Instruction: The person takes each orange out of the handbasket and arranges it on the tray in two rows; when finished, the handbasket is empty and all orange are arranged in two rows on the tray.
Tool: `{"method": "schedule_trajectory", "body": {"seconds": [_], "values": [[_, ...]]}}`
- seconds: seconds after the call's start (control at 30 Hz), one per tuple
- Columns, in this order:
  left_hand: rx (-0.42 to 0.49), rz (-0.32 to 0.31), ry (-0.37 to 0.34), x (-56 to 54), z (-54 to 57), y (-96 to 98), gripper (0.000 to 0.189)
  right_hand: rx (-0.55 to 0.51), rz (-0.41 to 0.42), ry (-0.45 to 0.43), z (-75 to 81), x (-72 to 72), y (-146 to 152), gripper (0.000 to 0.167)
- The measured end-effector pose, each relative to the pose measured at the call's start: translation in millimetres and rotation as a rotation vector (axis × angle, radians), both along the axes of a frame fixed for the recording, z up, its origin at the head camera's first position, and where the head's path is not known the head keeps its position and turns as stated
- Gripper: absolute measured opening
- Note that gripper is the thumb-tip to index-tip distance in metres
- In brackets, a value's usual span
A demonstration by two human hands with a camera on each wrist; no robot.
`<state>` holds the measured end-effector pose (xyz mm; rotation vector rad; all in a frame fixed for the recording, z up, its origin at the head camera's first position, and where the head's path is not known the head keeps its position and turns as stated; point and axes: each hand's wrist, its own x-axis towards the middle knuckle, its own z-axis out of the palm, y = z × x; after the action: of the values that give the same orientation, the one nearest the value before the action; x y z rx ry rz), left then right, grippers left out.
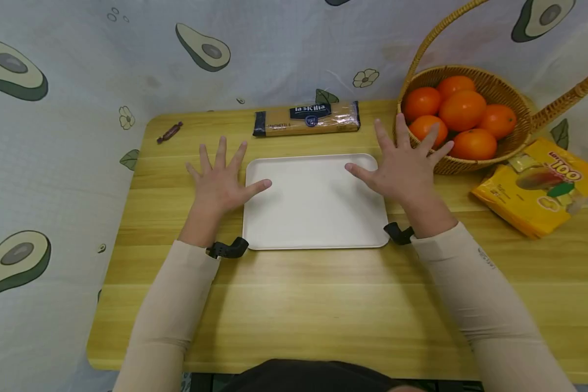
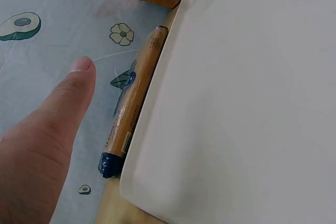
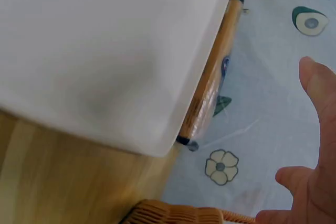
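While left hand (image 1: 219, 182) and right hand (image 1: 405, 170) spread wide, empty, flanking tray (image 1: 316, 202) toward far edge of table (image 1: 313, 305), step seems readiness; any grasp would need them narrowed.

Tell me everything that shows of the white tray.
The tray is a plain white rectangle with rounded corners and a low raised rim, smooth and plastic-looking. It lies flat on the wooden table, long sides running left to right, nearer the person than the long packet. Faint shadows fall on its surface. The left hand and right hand spread near its two ends, thumbs overlapping it in the head view, apparently without touching.
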<state>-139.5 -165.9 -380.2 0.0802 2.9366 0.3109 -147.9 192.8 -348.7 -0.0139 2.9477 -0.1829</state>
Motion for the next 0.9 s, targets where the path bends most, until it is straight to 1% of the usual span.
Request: {"method": "schedule_trajectory", "body": {"seconds": [0.17, 0.3, 0.4, 0.57, 0.63, 0.7, 0.83, 0.9], "values": [[0.071, -0.012, 0.013, 3.7, -9.0, -8.3, 0.102, -0.058, -0.041, 0.012, 9.8, -6.1, 24.7, 0.11], [0.165, -0.016, 0.016, 6.8, -16.5, -13.8, 0.098, -0.079, -0.083, 0.035, 18.3, -15.1, 50.5, 0.109], [0.236, -0.011, 0.01, 8.4, -21.1, -17.4, 0.094, -0.099, -0.114, 0.087, 22.7, -25.3, 71.3, 0.105], [0.348, 0.028, 0.013, 11.1, -28.9, -19.4, 0.088, -0.198, -0.187, 0.173, 26.0, -39.7, 104.4, 0.095], [0.394, 0.04, 0.013, 12.6, -32.6, -19.3, 0.085, -0.224, -0.226, 0.172, 26.4, -44.7, 115.6, 0.096], [0.443, 0.037, 0.013, 13.9, -36.4, -18.4, 0.082, -0.234, -0.259, 0.163, 26.6, -49.8, 125.2, 0.097], [0.521, 0.025, 0.023, 16.2, -44.9, -17.2, 0.072, -0.251, -0.301, 0.152, 26.4, -59.3, 138.3, 0.096], [0.55, 0.028, 0.041, 17.8, -49.3, -17.5, 0.066, -0.257, -0.317, 0.148, 25.6, -62.7, 141.7, 0.095]]}}
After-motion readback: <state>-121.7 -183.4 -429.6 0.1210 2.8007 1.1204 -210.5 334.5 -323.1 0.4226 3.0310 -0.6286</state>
